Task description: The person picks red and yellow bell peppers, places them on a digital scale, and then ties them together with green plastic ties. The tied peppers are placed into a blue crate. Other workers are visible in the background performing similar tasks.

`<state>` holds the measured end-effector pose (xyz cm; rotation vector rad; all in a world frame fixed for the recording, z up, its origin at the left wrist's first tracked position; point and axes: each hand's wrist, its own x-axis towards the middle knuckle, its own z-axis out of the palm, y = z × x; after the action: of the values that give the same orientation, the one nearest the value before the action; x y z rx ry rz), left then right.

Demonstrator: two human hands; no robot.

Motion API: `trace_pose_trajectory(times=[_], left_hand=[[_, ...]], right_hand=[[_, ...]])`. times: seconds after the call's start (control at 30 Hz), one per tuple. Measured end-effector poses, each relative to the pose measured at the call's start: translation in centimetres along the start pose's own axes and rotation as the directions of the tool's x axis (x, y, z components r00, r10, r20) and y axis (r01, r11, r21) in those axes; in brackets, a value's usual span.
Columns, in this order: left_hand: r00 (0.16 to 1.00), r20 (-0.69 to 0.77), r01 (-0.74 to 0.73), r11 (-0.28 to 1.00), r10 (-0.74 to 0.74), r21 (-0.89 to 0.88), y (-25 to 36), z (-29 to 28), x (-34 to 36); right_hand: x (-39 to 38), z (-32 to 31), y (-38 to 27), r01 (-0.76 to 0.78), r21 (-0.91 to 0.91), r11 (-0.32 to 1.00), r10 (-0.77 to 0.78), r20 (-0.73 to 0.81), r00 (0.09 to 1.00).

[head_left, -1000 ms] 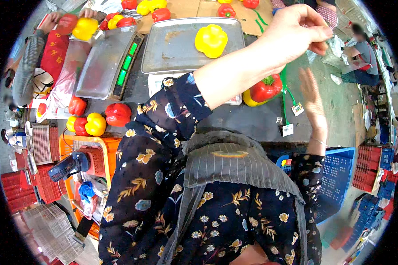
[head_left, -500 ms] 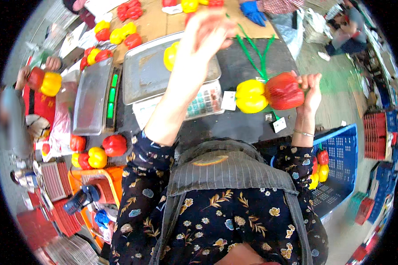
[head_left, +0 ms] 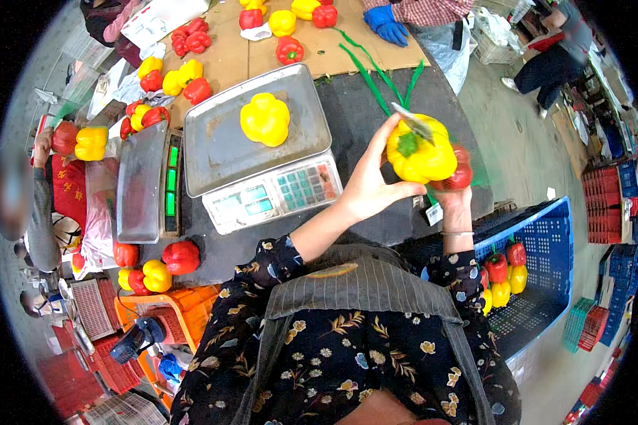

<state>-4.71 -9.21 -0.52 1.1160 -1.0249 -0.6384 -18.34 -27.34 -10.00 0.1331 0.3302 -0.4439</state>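
Note:
Right of the scale, my left hand (head_left: 367, 173) has its thumb and fingers around a yellow bell pepper (head_left: 422, 159), whose green stem faces up. A pale, blurred strip (head_left: 414, 123) crosses beside the stem; I cannot make out what it is. A red bell pepper (head_left: 462, 170) sits right against the yellow one, partly hidden. My right hand (head_left: 456, 205) is under and behind the red pepper, closed on it, its fingers mostly out of sight. Green ties (head_left: 379, 81) stretch out beyond the peppers. A small white tag (head_left: 434, 214) hangs below them.
A weighing scale (head_left: 252, 184) carries another yellow pepper (head_left: 264, 119). A second scale (head_left: 142, 184) stands left. Peppers lie along the table, and a blue crate (head_left: 546, 248) at my right holds several. A co-worker's blue glove (head_left: 386, 27) rests opposite; another person at left holds peppers (head_left: 90, 144).
My left hand has come down from above the scale onto the yellow pepper. The pair has turned, so the yellow one's stem shows and the red one is partly covered.

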Motion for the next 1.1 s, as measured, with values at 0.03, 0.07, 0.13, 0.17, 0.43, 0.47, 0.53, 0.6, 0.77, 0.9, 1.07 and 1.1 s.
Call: trace_pose_trajectory(times=[0.03, 0.07, 0.13, 0.17, 0.43, 0.47, 0.53, 0.6, 0.77, 0.9, 1.07, 1.1], left_hand=[[1.0, -0.008, -0.026, 0.998, 0.027, 0.056, 0.3, 0.1, 0.3], [0.999, -0.03, -0.038, 0.997, 0.04, 0.064, 1.3, 0.6, 0.7], [0.994, -0.087, -0.059, 0.991, 0.069, 0.118, 1.9, 1.3, 1.4], [0.993, -0.088, -0.058, 0.979, 0.076, 0.197, 2.3, 1.3, 1.6], [0.972, 0.124, -0.216, 0.968, 0.2, 0.127, 1.5, -1.2, 3.5], [0.966, 0.174, -0.208, 0.974, 0.19, 0.09, 2.2, -1.5, 3.6], [0.957, 0.166, -0.255, 0.963, 0.238, 0.086, 2.6, -1.5, 3.4], [0.944, 0.163, -0.311, 0.94, 0.288, 0.138, 3.7, -1.3, 3.4], [0.965, -0.066, -0.258, 0.962, 0.253, -0.09, 2.4, 0.7, 1.9], [0.974, -0.226, -0.106, 0.884, 0.0, -0.455, 0.4, 0.3, 0.7], [0.848, -0.339, 0.328, 0.906, -0.408, -0.27, 0.0, -3.7, -2.8], [0.919, -0.357, 0.2, 0.978, -0.166, 0.061, 1.9, -3.6, -2.8]], right_hand=[[-0.1, 0.9, 1.0, -0.023, -0.059, 0.998, 0.027, 0.072, 0.997], [-0.6, 2.1, 2.0, -0.033, -0.119, 0.992, 0.051, 0.144, 0.988], [-0.5, 2.9, 2.8, -0.04, -0.154, 0.987, 0.079, 0.256, 0.963], [-0.5, 3.1, 3.2, -0.017, -0.162, 0.987, 0.054, 0.227, 0.972], [0.4, 2.6, 3.7, 0.094, -0.38, 0.92, 0.07, 0.395, 0.916], [-0.5, 4.0, 4.8, 0.079, -0.357, 0.931, 0.014, 0.25, 0.968], [-0.9, 5.0, 5.5, 0.01, -0.341, 0.94, 0.099, 0.303, 0.948], [0.4, 2.8, 4.4, 0.023, -0.286, 0.958, 0.008, 0.108, 0.994], [-0.1, 2.4, 1.4, 0.086, -0.256, 0.963, -0.086, 0.013, 0.996], [-2.9, 5.8, 0.0, 0.394, -0.498, 0.772, -0.39, 0.117, 0.913], [-7.2, 14.5, 1.8, 0.786, -0.34, 0.516, -0.487, 0.638, 0.596], [-8.1, 16.1, 3.8, 0.818, -0.388, 0.424, -0.495, 0.658, 0.568]])
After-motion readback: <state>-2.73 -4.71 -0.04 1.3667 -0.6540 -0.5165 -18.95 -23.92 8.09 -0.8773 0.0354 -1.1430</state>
